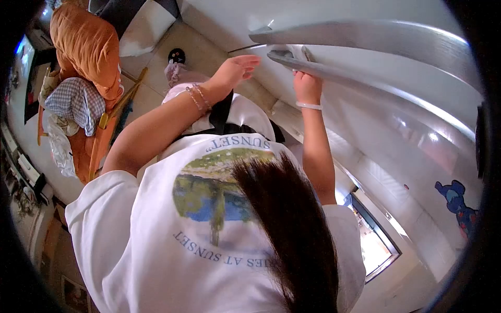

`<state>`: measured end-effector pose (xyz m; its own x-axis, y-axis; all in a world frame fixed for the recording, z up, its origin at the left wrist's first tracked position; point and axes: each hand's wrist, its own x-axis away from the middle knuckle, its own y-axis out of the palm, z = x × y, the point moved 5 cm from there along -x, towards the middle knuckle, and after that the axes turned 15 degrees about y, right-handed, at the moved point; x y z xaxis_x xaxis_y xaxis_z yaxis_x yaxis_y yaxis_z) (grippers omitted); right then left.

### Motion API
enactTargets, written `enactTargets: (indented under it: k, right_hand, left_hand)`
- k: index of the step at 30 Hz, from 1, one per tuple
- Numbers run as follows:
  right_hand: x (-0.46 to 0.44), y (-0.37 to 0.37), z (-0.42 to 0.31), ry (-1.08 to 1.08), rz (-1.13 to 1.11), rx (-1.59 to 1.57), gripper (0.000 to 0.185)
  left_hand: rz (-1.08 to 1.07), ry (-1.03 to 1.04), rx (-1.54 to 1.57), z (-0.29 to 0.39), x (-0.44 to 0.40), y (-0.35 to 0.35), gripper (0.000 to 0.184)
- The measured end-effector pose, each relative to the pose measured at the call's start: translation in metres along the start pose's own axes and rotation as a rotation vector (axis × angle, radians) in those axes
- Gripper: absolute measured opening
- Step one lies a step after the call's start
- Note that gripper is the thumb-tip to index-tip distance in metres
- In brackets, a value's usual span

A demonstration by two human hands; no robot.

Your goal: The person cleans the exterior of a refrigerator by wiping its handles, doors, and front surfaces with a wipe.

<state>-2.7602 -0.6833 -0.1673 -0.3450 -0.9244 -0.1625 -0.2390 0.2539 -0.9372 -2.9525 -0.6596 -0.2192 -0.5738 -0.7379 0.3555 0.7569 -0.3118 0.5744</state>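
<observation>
My right hand [308,86], with a white bangle at the wrist, is closed around the near end of a long metal door handle [355,81]. This handle is fixed to a glossy white door [376,130] that looks like a refrigerator's. A second metal handle [360,34] runs alongside it, farther off, and is not touched. To the left, my left hand [235,72] hangs in the air with fingers stretched toward the handles, holding nothing. Beaded bracelets [197,99] circle that wrist. Part of the right hand's grip is hidden behind the handle.
A wooden-framed chair [104,125] stands at left, piled with an orange cushion [86,47] and checked cloth [78,101]. A blue cartoon sticker [456,201] is on the white door. A bright window or doorway [370,240] shows lower right. Long dark hair [292,229] hangs over my shirt.
</observation>
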Motion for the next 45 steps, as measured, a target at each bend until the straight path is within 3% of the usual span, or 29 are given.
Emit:
enactTargets:
  k: [10,15,16,18,20,23,26,29,30,32,36,38,41,43,45]
  right_hand:
    - [-0.003,0.044,0.037,0.042,-0.267,-0.133,0.02]
    - [0.002,-0.034,0.011,0.338,-0.265,-0.261,0.025]
    - [0.003,-0.053,0.017,0.282,-0.2,-0.227,0.023]
    - [-0.003,-0.077,0.013,0.317,-0.134,-0.373,0.021]
    - [-0.007,-0.088,-0.01,0.502,-0.124,-0.724,0.02]
    - [0.002,-0.038,-0.004,0.233,-0.255,-0.246,0.021]
    - [0.017,0.005,0.023,-0.123,-0.071,0.209,0.018]
    - [0.008,-0.044,0.016,0.358,-0.207,-0.342,0.021]
    - [0.005,-0.06,0.001,0.379,-0.167,-0.445,0.02]
    - [-0.005,-0.079,-0.018,0.401,-0.062,-0.648,0.018]
    - [0.006,-0.001,0.03,0.214,-0.302,-0.133,0.019]
    - [0.009,0.016,0.032,0.243,-0.248,-0.173,0.018]
    - [0.001,-0.053,-0.019,0.385,-0.006,-0.493,0.019]
    - [-0.005,-0.094,-0.015,0.212,-0.001,-0.432,0.02]
    - [-0.016,-0.124,-0.034,0.151,0.134,-0.573,0.02]
  left_hand:
    - [0.011,0.049,0.003,-0.001,0.018,-0.011,0.047]
    - [0.044,0.089,0.002,0.005,0.023,-0.017,0.047]
    - [0.049,0.092,0.004,0.005,0.023,-0.018,0.047]
    - [0.071,0.075,0.001,0.007,0.022,-0.018,0.047]
    - [0.068,0.064,-0.002,0.006,0.02,-0.018,0.047]
    - [0.03,0.061,-0.01,0.002,0.011,-0.015,0.048]
    - [0.023,0.054,0.001,0.005,0.005,-0.014,0.048]
    - [0.037,0.033,0.009,0.004,0.01,-0.019,0.047]
    - [0.036,0.035,0.004,0.007,0.008,-0.02,0.047]
    - [0.037,0.032,-0.005,0.01,0.003,-0.019,0.046]
    - [0.018,0.02,-0.005,0.007,-0.007,-0.01,0.044]
    - [0.001,-0.012,-0.011,0.004,-0.006,-0.004,0.043]
    - [0.014,-0.012,-0.011,0.006,-0.012,-0.007,0.043]
    - [-0.014,0.05,0.029,-0.002,-0.014,-0.015,0.043]
    - [-0.007,0.041,0.022,0.001,-0.014,-0.01,0.046]
